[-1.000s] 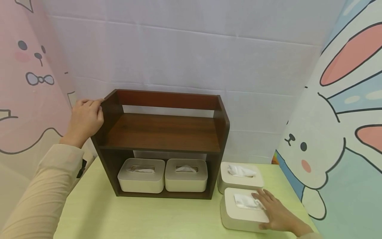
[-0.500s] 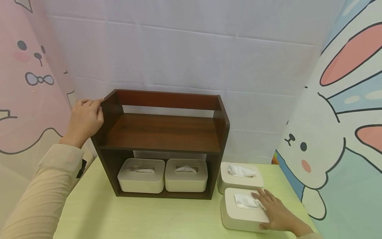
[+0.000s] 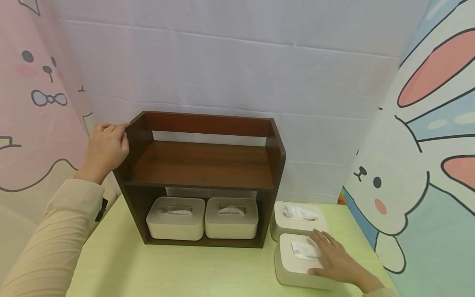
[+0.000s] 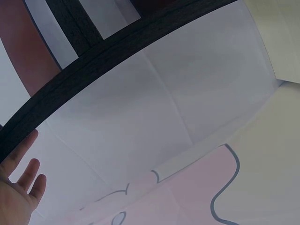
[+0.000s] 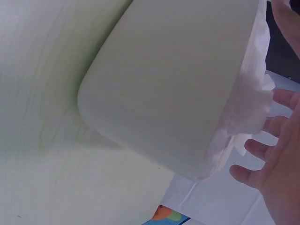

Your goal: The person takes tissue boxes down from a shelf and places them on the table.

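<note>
My left hand (image 3: 106, 147) is at the top left corner of a dark brown wooden shelf (image 3: 202, 163). Its fingertips touch the side panel, and in the left wrist view its loose fingers (image 4: 30, 171) stand spread beside the dark edge. My right hand (image 3: 335, 260) lies spread over the nearer white tissue box (image 3: 285, 255) on the right, partly covering its top and tissue (image 3: 304, 250). In the right wrist view, relaxed fingers (image 5: 255, 149) reach around the tissue (image 5: 253, 101) sticking out of the box (image 5: 164, 79); firm contact cannot be told.
Behind the nearer box stands another tissue box (image 3: 287, 225), just right of the shelf. Two more boxes, one left (image 3: 176, 227) and one right (image 3: 231, 227), sit side by side in the lower compartment. The pale green table (image 3: 178, 272) meets printed curtains (image 3: 426, 231) at the sides.
My right hand has shifted a little left and away from me across the nearer box, its fingers more spread. The left hand, shelf and boxes look unmoved.
</note>
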Available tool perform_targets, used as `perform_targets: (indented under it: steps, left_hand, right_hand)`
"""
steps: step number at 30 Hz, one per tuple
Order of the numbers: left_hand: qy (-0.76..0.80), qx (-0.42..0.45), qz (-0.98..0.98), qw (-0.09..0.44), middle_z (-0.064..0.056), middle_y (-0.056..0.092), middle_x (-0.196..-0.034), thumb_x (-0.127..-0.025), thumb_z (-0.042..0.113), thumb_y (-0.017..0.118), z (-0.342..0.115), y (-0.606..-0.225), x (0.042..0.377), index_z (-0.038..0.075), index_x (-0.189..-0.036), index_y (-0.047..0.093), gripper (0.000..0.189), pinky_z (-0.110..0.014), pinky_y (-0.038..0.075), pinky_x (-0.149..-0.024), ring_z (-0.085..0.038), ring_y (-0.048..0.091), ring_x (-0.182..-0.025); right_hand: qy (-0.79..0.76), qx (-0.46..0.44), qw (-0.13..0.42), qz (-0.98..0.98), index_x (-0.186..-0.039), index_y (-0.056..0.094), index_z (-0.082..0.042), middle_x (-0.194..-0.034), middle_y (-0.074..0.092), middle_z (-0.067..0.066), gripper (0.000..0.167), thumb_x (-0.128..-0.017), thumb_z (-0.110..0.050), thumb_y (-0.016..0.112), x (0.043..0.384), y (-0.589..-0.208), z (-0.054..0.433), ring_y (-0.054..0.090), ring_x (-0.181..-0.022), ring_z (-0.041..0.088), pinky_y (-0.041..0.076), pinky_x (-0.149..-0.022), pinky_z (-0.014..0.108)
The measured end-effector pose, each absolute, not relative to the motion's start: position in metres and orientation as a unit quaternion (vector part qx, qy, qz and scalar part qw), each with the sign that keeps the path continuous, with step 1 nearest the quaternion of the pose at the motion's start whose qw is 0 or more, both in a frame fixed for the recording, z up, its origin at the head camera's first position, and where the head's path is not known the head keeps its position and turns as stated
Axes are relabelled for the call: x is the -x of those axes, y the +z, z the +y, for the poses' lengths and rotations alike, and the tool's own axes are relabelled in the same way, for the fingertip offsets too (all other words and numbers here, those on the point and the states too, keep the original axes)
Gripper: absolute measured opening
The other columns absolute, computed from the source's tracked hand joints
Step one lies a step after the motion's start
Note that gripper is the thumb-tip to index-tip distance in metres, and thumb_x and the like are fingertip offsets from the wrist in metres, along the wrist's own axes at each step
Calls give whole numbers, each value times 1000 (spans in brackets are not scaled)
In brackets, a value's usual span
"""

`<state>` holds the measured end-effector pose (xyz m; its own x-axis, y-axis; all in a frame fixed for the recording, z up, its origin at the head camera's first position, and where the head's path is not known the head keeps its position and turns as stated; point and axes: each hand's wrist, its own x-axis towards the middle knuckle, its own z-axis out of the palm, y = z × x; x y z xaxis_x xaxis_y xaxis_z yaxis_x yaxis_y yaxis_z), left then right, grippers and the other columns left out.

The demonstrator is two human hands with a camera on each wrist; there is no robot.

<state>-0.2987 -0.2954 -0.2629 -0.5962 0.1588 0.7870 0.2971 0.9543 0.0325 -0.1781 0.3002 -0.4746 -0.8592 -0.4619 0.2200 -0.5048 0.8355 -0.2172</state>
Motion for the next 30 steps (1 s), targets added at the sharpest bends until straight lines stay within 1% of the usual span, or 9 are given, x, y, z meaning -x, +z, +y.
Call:
perform_targets:
  steps: [3,7,14,17,19,22,25,28,30]
  left_hand:
    - [-82,126,-891,428,-29,63,-99,-86,4,40,-295,-263,299,-8,-108,59,32,-49,38,-88,-42,55,-91]
    - [-84,122,-894,422,-30,63,-99,-86,5,40,-296,-263,298,-8,-109,59,32,-50,37,-88,-42,54,-92]
    - [-86,119,-898,416,-30,62,-100,-87,5,40,-296,-263,298,-7,-109,59,32,-50,37,-89,-42,54,-93]
    - [-84,119,-897,416,-30,62,-100,-87,5,40,-296,-263,298,-8,-109,59,32,-49,37,-90,-42,55,-92]
    - [-83,120,-897,417,-30,62,-100,-87,5,40,-296,-263,298,-8,-109,59,32,-49,37,-90,-42,55,-92]
    - [-83,120,-896,420,-30,63,-100,-87,5,40,-297,-263,298,-8,-109,59,32,-49,37,-89,-42,55,-92]
    - [-84,121,-895,421,-30,63,-100,-87,5,40,-297,-263,298,-8,-109,59,32,-49,37,-90,-42,55,-92]
    - [-83,124,-896,419,-30,63,-100,-87,5,40,-296,-263,298,-8,-110,59,32,-49,37,-90,-42,56,-91]
    - [-81,125,-896,417,-30,63,-100,-87,5,40,-296,-263,298,-8,-110,59,32,-48,37,-91,-41,56,-91]
  right_hand:
    - [145,-257,93,-951,-134,42,-7,-137,43,21,85,-70,-55,68,178,-469,291,37,-122,47,34,-87,65]
    - [147,-279,112,-943,-135,42,-5,-136,45,20,80,-74,-50,68,179,-461,279,38,-122,44,33,-90,62]
    - [138,-323,132,-927,-136,42,-10,-136,46,15,76,-74,-44,70,182,-452,254,41,-122,41,34,-92,61]
    - [124,-342,141,-921,-137,40,-12,-137,45,12,76,-74,-43,70,181,-448,242,42,-123,38,36,-94,59]
    - [115,-355,146,-916,-137,40,-11,-139,44,10,77,-74,-44,70,180,-445,234,42,-124,36,37,-94,57]
    - [100,-381,161,-905,-136,41,-8,-140,43,9,75,-76,-45,68,179,-441,222,42,-125,33,39,-93,53]
    - [87,-407,171,-893,-135,42,-6,-140,43,11,73,-80,-49,62,179,-439,210,43,-124,31,41,-92,50]
    - [81,-427,163,-886,-139,37,-9,-141,41,11,73,-83,-53,55,178,-436,199,42,-125,30,41,-94,49]
    - [82,-436,151,-883,-141,33,-11,-143,39,10,74,-84,-54,53,177,-434,191,41,-126,30,41,-95,50]
